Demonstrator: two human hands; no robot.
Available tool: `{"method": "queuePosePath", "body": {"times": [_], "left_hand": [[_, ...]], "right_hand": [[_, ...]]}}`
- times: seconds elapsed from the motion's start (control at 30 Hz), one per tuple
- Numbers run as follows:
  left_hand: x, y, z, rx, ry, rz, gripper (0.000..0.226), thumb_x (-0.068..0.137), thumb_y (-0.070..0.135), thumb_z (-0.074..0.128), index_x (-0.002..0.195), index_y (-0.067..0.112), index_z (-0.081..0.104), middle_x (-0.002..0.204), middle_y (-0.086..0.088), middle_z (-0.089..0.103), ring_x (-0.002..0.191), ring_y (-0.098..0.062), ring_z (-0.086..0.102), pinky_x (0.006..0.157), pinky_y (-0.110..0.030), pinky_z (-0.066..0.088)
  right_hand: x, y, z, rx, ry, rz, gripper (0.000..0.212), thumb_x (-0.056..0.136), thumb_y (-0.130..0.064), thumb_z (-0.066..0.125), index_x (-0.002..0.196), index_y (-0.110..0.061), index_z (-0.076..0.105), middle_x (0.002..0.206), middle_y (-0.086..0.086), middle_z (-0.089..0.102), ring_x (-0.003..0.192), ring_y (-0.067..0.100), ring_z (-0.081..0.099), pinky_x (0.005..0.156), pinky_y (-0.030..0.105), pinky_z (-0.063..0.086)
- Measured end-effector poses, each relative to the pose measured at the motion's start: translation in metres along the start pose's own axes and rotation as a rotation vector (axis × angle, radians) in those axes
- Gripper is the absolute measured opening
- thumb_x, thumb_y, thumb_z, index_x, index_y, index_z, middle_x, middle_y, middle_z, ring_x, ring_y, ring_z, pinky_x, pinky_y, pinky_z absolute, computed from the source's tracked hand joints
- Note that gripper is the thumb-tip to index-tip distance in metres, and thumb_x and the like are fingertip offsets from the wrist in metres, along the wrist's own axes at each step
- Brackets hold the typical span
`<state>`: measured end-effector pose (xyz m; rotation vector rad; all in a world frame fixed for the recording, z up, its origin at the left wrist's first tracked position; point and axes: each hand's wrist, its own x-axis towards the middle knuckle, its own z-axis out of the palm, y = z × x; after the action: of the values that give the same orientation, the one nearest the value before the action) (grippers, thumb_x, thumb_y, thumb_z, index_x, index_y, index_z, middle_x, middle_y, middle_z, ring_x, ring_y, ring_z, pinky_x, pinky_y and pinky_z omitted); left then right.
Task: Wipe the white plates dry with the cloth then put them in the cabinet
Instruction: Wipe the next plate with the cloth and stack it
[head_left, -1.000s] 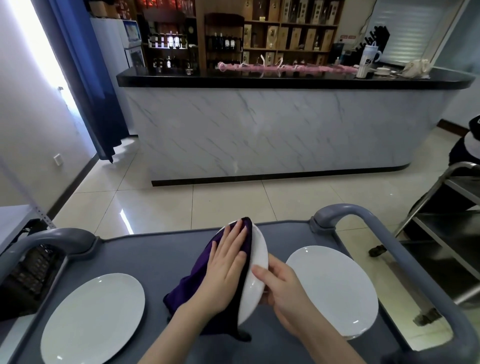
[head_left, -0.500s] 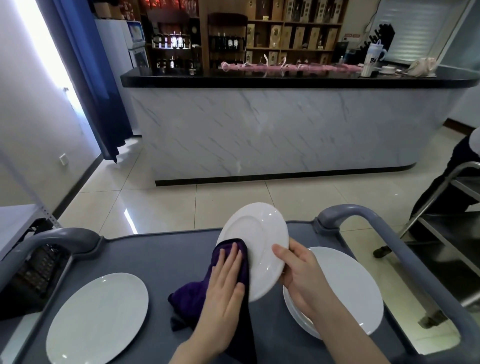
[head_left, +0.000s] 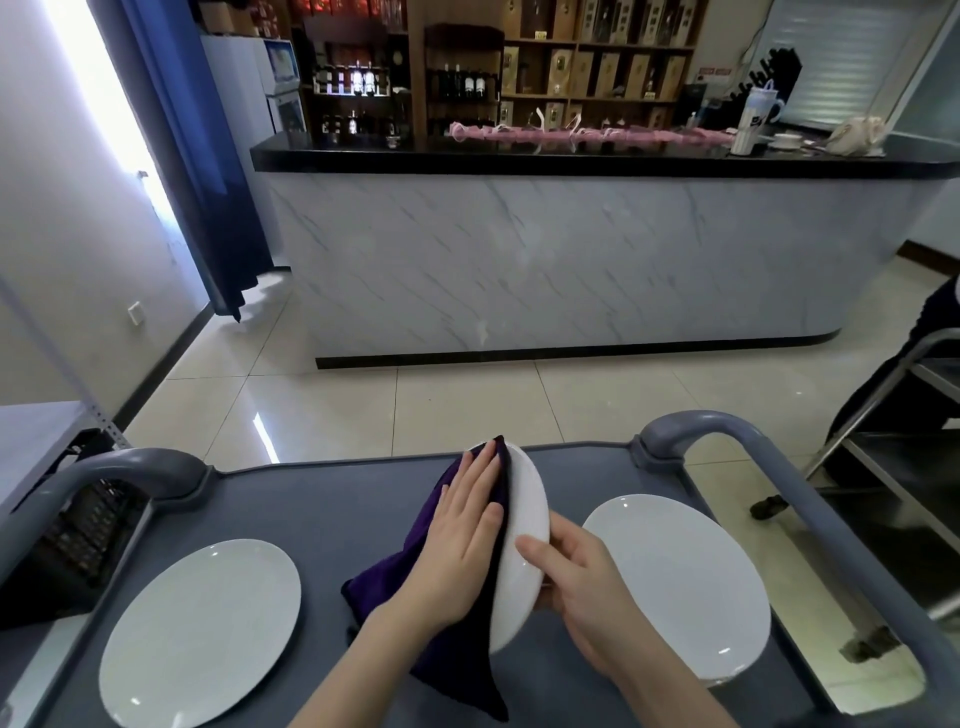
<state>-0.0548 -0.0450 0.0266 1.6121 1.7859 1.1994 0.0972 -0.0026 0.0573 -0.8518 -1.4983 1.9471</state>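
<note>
Right hand (head_left: 582, 597) grips the held plate (head_left: 522, 545) by its near rim, tilted on edge above the cart (head_left: 337, 499), so the left hand (head_left: 462, 540), fingers straight, can press the purple cloth (head_left: 395, 582) against its face; left plate (head_left: 200, 631) and right plate (head_left: 691, 582) lie flat alongside.

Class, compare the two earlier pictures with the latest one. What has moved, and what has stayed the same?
Since half a second ago the right hand has turned the held plate from face-on back to edge-on, and the left hand has slid the purple cloth up to its far rim. Nothing was let go. The left plate and right plate lie unmoved on the grey cart.
</note>
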Motion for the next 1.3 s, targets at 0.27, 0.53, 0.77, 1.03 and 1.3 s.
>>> {"method": "queuePosePath", "body": {"times": [0.27, 0.53, 0.77, 1.03, 1.3], "left_hand": [[-0.015, -0.035, -0.001, -0.143, 0.054, -0.199, 0.055, 0.106, 0.021, 0.036, 0.154, 0.037, 0.016, 0.158, 0.023, 0.023, 0.145, 0.005, 0.019, 0.123, -0.038, 0.019], [-0.065, -0.024, 0.036, -0.160, -0.013, -0.183, 0.072, 0.103, 0.035, 0.044, 0.152, 0.044, -0.008, 0.159, 0.032, -0.008, 0.144, 0.014, -0.005, 0.116, -0.012, 0.003], [-0.075, -0.015, 0.008, 0.018, -0.024, -0.183, 0.035, 0.098, 0.042, 0.052, 0.131, 0.033, 0.061, 0.143, 0.031, 0.043, 0.129, 0.017, 0.036, 0.113, -0.017, 0.031], [-0.051, 0.015, -0.071, -0.841, 0.441, -0.514, 0.023, 0.101, 0.039, 0.047, 0.121, 0.034, 0.057, 0.105, 0.000, 0.075, 0.095, -0.023, 0.073, 0.073, -0.039, 0.061], [-0.096, -0.012, -0.106, -0.888, 0.647, -0.643, 0.033, 0.092, -0.002, 0.053, 0.121, 0.010, 0.062, 0.100, -0.013, 0.074, 0.080, -0.025, 0.073, 0.060, -0.031, 0.057]], "right_hand": [[-0.005, -0.008, -0.019, 0.088, 0.044, -0.064, 0.026, 0.087, -0.023, 0.061, 0.110, -0.018, 0.073, 0.106, 0.014, 0.074, 0.093, 0.023, 0.071, 0.070, 0.032, 0.056], [0.005, -0.024, -0.024, -0.021, 0.104, -0.120, 0.024, 0.099, -0.009, 0.055, 0.105, -0.022, 0.074, 0.106, 0.006, 0.075, 0.096, 0.018, 0.072, 0.070, 0.030, 0.057], [0.010, -0.028, -0.021, -0.415, 0.096, -0.229, 0.023, 0.098, -0.001, 0.052, 0.106, -0.016, 0.068, 0.099, 0.011, 0.072, 0.092, 0.024, 0.064, 0.081, 0.041, 0.052], [0.006, -0.029, 0.022, -1.297, -0.181, -0.706, 0.052, 0.091, -0.005, 0.057, 0.140, -0.022, 0.054, 0.091, 0.003, 0.073, 0.079, 0.018, 0.063, 0.068, 0.029, 0.050], [0.030, 0.008, 0.063, -1.411, -0.494, -0.933, 0.048, 0.076, -0.015, 0.080, 0.121, -0.026, 0.070, 0.131, -0.011, 0.065, 0.109, 0.011, 0.069, 0.075, 0.028, 0.060]]}}
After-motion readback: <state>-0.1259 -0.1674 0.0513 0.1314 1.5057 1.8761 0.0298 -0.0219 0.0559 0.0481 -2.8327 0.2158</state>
